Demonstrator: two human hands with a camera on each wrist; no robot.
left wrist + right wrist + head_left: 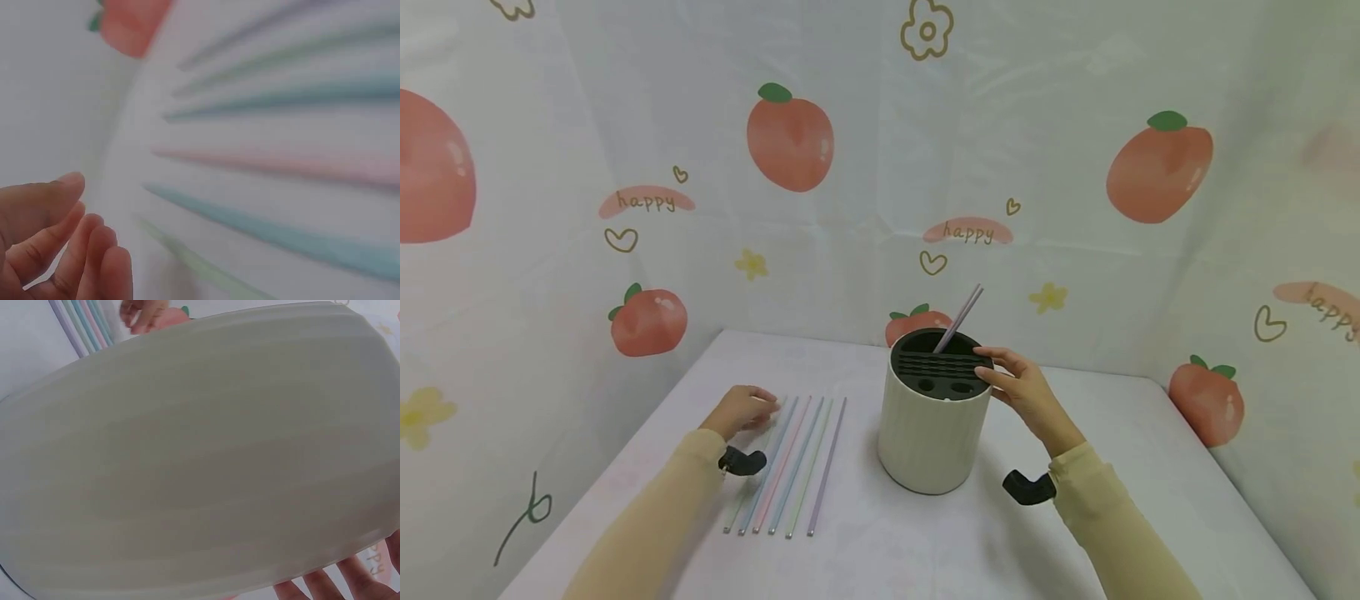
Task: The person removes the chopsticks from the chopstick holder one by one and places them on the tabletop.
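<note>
Several pastel chopsticks (802, 471) lie side by side on the table, green, blue, pink and purple, with their thin ends pointing away. My left hand (747, 410) hovers at the far left of the row. In the left wrist view, its loosely bent fingers (94, 256) hold nothing and sit near the tip of a green chopstick (200, 265). A cream, ribbed utensil holder (928, 442) stands upright to the right, its black top (943, 365) slotted. Two purplish chopsticks (958, 321) lean in its rear opening. My right hand (1026, 396) rests its fingertips on the holder's right rim.
A white table (1075, 533) carries everything. Behind it and at both sides hangs a white curtain (865, 275) printed with fruit, hearts and flowers. Black wrist mounts (1030, 488) stick out below both hands.
</note>
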